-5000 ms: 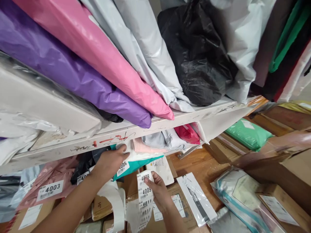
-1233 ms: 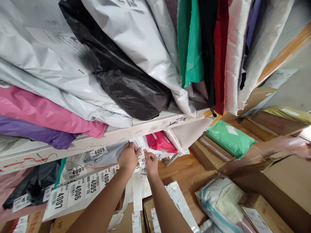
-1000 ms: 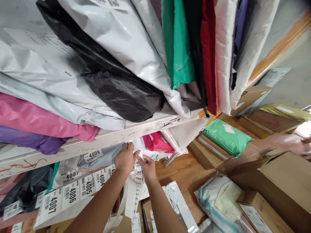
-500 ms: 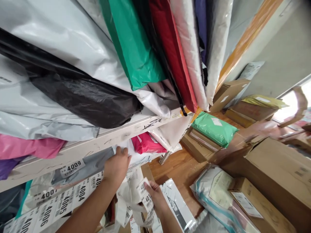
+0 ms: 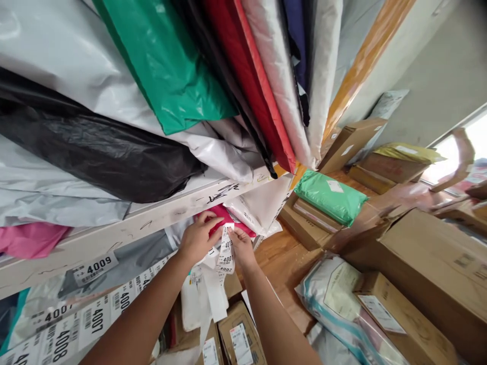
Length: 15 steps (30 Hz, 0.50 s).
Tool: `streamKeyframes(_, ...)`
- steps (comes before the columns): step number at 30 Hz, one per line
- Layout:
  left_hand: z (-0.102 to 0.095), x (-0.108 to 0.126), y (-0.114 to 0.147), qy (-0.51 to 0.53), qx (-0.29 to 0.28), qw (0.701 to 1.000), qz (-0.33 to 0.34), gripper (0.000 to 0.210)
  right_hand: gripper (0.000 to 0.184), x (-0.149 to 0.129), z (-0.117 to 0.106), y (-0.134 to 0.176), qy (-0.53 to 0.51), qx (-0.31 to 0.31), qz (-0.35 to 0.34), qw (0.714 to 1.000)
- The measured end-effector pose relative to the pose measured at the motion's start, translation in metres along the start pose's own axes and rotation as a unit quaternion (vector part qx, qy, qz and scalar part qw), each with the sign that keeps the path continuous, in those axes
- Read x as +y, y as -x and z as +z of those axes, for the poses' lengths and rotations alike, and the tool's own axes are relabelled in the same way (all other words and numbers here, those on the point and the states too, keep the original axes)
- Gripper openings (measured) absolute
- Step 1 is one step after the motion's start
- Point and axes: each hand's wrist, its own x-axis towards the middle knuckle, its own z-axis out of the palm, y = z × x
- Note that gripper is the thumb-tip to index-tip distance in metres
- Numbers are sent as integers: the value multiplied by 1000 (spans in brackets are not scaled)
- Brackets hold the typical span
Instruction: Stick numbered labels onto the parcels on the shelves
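My right hand pinches a strip of white numbered labels near its upper end, where 4013 and 4001 can be read. My left hand is closed at the left edge of that end, thumb and forefinger together on it. More of the paper strip hangs in loops below both hands. Just behind the fingers, on the lower shelf, lies a bright pink parcel with a white parcel beside it. To the left, a grey parcel carries a label reading 4009.
Above my hands runs a white shelf edge, loaded with black, green, red and white bags. A long label strip stretches across the lower left. Cartons and a green parcel crowd the wooden floor at right.
My left hand has come away from the parcels on the lower shelf to the label strip. My right hand has risen with the strip, and the two hands now meet. The view has shifted slightly.
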Motion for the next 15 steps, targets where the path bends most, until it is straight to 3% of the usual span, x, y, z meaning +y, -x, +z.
streamKeyframes(5,-6,12,-19,-20,-36,999,-35,23,36,1,2,-8,42,46,-22,998)
streamKeyframes(10,-3,25,-26,-65,-49,991,-102,13,55,10,10,-16,65,149,-32,986)
streamKeyframes(12,-1,28,-26,-81,-48,988,-118,14,53,10,10,-14,60,143,-8,988)
streamKeyframes(15,3,28,-27,-82,-47,990,-105,17,45,6,3,-7,50,81,35,995)
